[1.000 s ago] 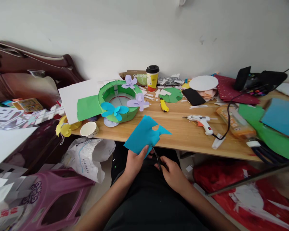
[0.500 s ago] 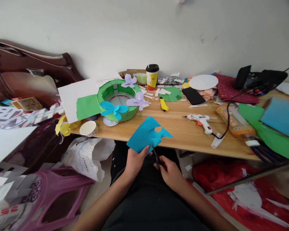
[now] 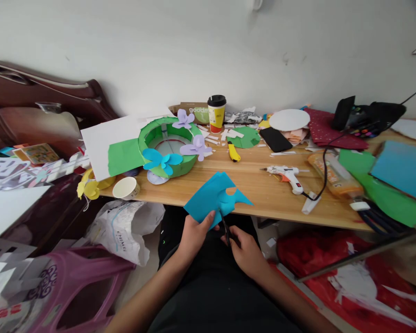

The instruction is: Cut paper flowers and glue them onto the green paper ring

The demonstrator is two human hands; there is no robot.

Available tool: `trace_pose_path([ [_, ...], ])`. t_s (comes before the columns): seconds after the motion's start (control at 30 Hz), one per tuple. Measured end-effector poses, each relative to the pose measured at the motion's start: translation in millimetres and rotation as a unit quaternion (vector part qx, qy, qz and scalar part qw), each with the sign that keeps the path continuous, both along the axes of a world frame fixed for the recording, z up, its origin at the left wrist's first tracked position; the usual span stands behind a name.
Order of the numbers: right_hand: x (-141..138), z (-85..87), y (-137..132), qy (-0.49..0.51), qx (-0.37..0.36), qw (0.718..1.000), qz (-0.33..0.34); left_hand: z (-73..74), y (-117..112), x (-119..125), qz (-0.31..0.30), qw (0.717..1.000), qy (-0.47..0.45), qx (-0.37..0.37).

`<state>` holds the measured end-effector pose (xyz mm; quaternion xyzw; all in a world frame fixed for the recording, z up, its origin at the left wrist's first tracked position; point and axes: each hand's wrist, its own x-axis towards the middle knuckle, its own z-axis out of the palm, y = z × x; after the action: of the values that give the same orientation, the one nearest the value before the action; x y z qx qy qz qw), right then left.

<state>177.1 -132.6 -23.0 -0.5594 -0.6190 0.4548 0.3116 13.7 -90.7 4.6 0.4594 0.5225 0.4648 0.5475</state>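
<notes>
My left hand (image 3: 196, 233) pinches the lower edge of a sheet of blue paper (image 3: 208, 199), thumb on top. The sheet has a hole and ragged cuts on its right side. My right hand (image 3: 244, 247) is closed round the handles of dark scissors (image 3: 226, 226). Their blades meet the sheet's lower edge, close to my left thumb. Beyond the paper stands a green paper ring (image 3: 180, 169) decorated with a blue paper flower (image 3: 162, 160) and purple paper flowers (image 3: 196, 147).
A white glue gun (image 3: 287, 175) with a black cord lies at right. Further back are a yellow cutter (image 3: 233, 151), a lidded cup (image 3: 217, 114) and a black phone (image 3: 275, 139). A paper cup (image 3: 126, 188) stands near the table's front left edge, above a white bag (image 3: 125, 229).
The view has shifted slightly. Both hands keep their grip on the sheet and the scissors, and the paper is tilted a little differently against the blades.
</notes>
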Motion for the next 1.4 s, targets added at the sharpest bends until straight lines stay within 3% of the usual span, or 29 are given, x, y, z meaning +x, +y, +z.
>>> trace_pose_path([
  [0.47,5,0.2,4,0.008,0.014,1.0,-0.003,14.4,3,-2,-0.05,0.997,0.046,0.026],
  [0.7,5,-1.6,4,0.025,0.02,0.999,-0.009,10.0,3,-2,-0.069,0.996,0.055,0.017],
  [1.0,9,-2.2,7,0.007,0.04,0.999,-0.017,21.8,16,-20,-0.152,0.985,0.073,-0.019],
  [1.1,8,-1.5,8,-0.006,0.05,0.999,-0.02,21.7,19,-21,-0.154,0.986,0.029,-0.05],
  [1.2,8,-6.0,10,-0.041,0.081,0.995,-0.037,19.4,17,-13,-0.145,0.982,-0.08,-0.092],
  [1.3,9,-11.8,14,-0.113,0.148,0.98,-0.065,17.0,14,-1,-0.092,0.971,-0.185,-0.121],
  [1.4,12,-12.6,17,-0.158,0.179,0.969,-0.066,14.4,14,4,-0.034,0.972,-0.196,-0.129],
])
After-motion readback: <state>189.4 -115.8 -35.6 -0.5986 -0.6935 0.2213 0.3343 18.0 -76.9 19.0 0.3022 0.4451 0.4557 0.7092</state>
